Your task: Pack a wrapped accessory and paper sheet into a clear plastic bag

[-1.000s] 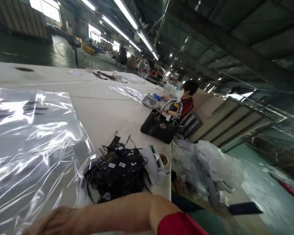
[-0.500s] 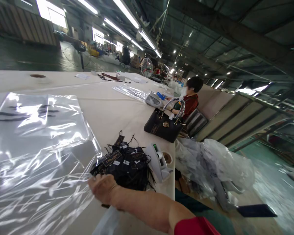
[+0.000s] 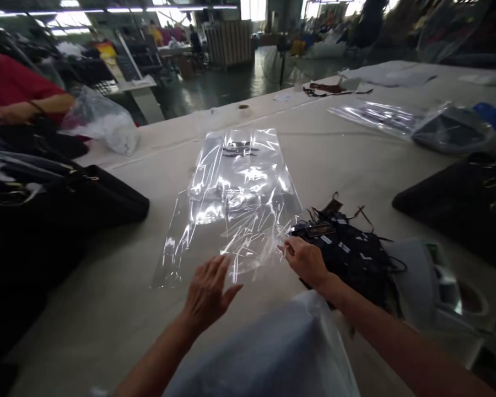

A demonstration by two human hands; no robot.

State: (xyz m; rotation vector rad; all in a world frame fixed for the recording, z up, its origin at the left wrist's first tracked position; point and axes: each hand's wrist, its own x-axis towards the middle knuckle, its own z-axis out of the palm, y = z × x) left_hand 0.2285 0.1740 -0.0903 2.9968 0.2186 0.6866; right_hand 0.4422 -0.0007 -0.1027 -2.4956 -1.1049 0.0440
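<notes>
Apparently, right hand [image 3: 306,262] is pinching clear plastic film [image 3: 248,182] near its close corner, maybe for controlling slippery layers. Left hand [image 3: 209,292] is staying open, thumb apart, fingertips overlapping near edge; touching, I cannot tell. Film is lying just beyond fingers, long axis running away from them, far end pointing across table [image 3: 339,171]. Black tags [image 3: 347,248] are lying beside right fingers, probably for easy reach.

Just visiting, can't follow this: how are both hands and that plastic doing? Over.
Left hand open, at the near edge of the clear plastic. Right hand pinching its right edge. Black tags heaped close beside the right hand.
</notes>
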